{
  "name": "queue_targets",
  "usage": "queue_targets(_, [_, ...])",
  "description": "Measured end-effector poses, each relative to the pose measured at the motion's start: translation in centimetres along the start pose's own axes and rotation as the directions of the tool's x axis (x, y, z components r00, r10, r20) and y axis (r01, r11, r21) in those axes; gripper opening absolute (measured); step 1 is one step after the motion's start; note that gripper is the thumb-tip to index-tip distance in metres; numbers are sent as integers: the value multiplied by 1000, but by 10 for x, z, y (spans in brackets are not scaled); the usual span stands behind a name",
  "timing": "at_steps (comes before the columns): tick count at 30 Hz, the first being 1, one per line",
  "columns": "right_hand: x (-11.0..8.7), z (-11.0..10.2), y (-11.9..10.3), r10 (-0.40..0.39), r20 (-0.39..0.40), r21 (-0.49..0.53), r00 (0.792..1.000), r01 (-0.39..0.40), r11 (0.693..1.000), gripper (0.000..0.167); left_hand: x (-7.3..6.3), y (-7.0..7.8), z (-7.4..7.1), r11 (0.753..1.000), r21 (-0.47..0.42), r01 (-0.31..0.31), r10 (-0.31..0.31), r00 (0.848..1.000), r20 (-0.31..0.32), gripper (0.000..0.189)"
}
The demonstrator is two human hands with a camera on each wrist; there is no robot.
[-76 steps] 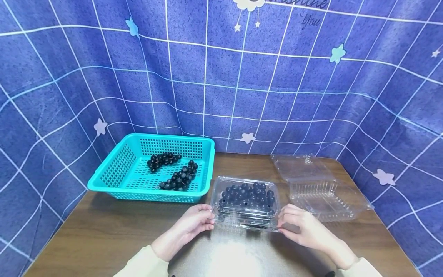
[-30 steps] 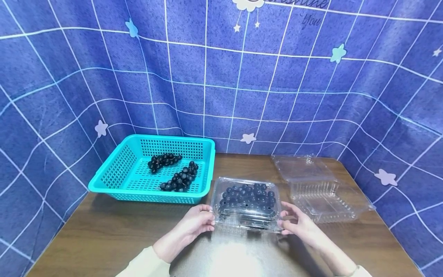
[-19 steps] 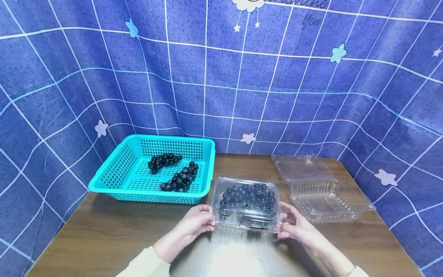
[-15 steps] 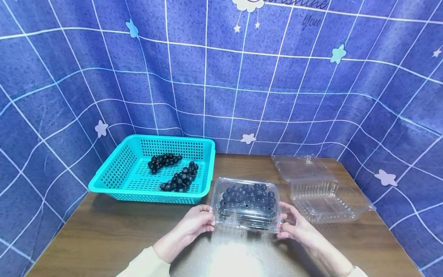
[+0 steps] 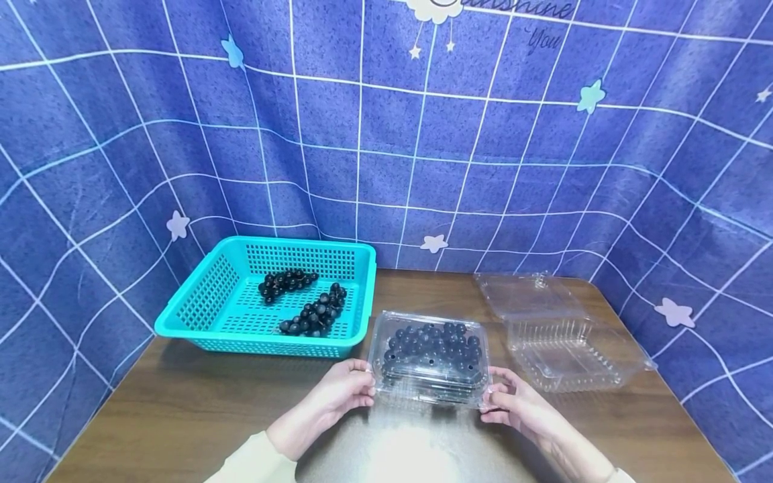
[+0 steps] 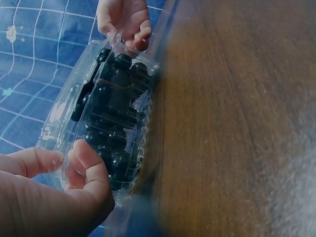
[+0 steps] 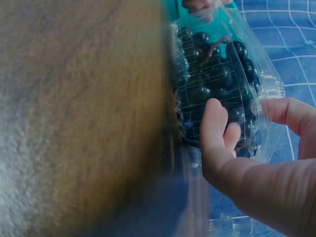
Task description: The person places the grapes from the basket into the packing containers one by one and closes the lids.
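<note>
The cloud (image 5: 435, 9) above the box (image 5: 417, 390) and the left sleeve (image 5: 256, 461) lower-left of it are cut off; the right wrist view crops the left hand (image 7: 199, 5) beyond it.

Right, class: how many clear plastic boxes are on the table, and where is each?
2. The filled box, with grapes inside, is between the left hand and right hand; the open box lies to its right. Another could be nested unseen in the open one.
</note>
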State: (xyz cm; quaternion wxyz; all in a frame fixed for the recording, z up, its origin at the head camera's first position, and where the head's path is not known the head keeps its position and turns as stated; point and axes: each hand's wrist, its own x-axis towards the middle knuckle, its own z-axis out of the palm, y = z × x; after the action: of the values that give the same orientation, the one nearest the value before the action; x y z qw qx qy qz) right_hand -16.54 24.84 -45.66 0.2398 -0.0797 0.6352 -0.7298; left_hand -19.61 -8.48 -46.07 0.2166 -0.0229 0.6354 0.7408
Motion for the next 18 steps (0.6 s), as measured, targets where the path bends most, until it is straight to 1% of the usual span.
queue_targets(4, [-1, 1, 0, 24, -10, -7, 1000, -24, 1000, 69, 0, -1, -1, 1000, 8, -2, 2, 1000, 12, 28])
queue_targets(9, [-2, 4, -2, 45, -34, -19, 998, -45, 999, 50, -2, -1, -1, 1000, 21, -5, 4, 1000, 20, 29])
queue_targets(13, [-4, 4, -3, 54, 10, 9, 999, -54, 999, 36, -2, 0, -1, 1000, 22, 3, -3, 1000, 27, 31])
queue_targets(16, [-4, 4, -3, 52, 56, 41, 997, -55, 998, 31, -2, 0, -2, 1000, 21, 10, -11, 1000, 29, 32])
queue_targets(18, [-4, 4, -2, 56, 73, 54, 996, -60, 997, 30, -2, 0, -2, 1000, 22, 13, -14, 999, 31, 32])
